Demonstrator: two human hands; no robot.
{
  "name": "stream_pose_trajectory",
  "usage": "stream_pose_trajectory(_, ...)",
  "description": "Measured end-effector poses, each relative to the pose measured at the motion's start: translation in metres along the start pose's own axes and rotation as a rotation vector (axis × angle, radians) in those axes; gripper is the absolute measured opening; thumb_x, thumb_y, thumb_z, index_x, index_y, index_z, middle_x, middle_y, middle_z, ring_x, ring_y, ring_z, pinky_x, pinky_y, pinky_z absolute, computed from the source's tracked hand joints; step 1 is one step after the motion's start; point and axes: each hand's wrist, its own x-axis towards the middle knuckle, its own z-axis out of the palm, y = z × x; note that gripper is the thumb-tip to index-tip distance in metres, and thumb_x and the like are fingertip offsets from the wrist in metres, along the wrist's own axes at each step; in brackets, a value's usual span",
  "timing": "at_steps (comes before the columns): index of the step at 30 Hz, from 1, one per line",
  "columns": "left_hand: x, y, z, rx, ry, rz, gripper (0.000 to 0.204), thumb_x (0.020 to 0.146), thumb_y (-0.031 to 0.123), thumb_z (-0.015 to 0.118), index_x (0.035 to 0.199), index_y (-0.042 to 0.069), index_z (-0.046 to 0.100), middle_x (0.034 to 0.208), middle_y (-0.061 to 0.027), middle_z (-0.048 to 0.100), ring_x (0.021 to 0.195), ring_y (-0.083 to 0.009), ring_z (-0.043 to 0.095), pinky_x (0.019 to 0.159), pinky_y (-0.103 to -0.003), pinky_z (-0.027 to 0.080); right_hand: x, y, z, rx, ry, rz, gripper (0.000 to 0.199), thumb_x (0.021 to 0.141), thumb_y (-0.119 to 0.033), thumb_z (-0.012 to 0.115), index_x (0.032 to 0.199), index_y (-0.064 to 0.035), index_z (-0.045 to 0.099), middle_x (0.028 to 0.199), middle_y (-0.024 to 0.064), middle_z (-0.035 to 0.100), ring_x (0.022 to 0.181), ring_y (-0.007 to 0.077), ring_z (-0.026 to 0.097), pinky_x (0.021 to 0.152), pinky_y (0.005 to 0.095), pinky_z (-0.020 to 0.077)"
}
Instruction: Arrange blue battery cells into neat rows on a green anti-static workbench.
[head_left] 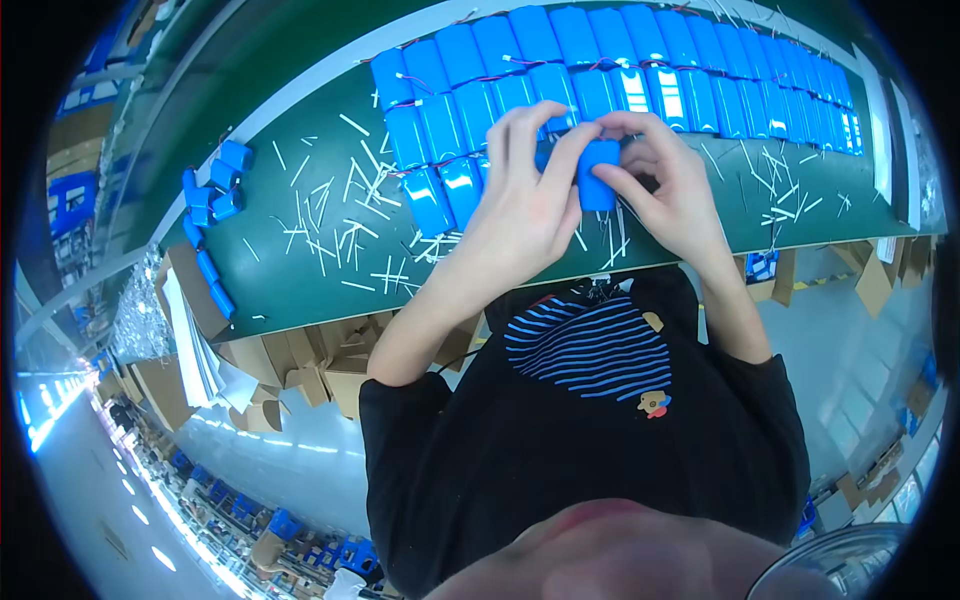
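Between my two hands stands a blue shrink-wrapped battery pack (599, 178), close to the near edge of the green table. My right hand (668, 183) is closed on it, with the thumb across its front and the fingers by its top. From the other side, my left hand (527, 195) curls its fingers against the same pack, its index finger reaching the top edge. Just beyond the hands lie rows of similar blue battery packs (497, 50), several with thin red wires and white connectors. Part of these rows is hidden behind my left hand.
Thin white strips (345, 215) are scattered over the green tabletop (300, 285), left and right of my hands. Smaller blue pieces (228, 172) sit at the table's left end. Cardboard boxes (345, 365) stand below the near edge. A pale rail (300, 85) borders the far side.
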Motion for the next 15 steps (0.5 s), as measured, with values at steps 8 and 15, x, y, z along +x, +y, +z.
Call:
stream_pose_trajectory(8, -0.027, -0.009, -0.014, 0.467, -0.007, 0.021, 0.070, 0.083, 0.024, 0.085, 0.147, 0.011, 0.061, 0.143, -0.0105, 0.056, 0.129, -0.0330, 0.052, 0.121, -0.061, 0.031, 0.000, 0.010, 0.006, -0.565, 0.051, -0.478, 0.055, 0.084, -0.015, 0.087, 0.134, -0.0049, 0.067, 0.128, 0.0114, 0.061, 0.103, 0.0227, 0.064, 0.087, 0.0343, 0.0553)
stream_pose_trajectory(15, -0.038, -0.015, -0.010, 0.451, 0.003, 0.081, 0.070, 0.081, 0.031, 0.085, 0.145, 0.013, 0.064, 0.141, -0.0095, 0.059, 0.128, -0.0324, 0.054, 0.122, -0.061, 0.030, 0.000, 0.017, 0.010, -0.564, 0.049, -0.569, 0.053, 0.079, -0.021, 0.090, 0.126, -0.0040, 0.071, 0.127, 0.0109, 0.061, 0.107, 0.0261, 0.064, 0.088, 0.0342, 0.0549)
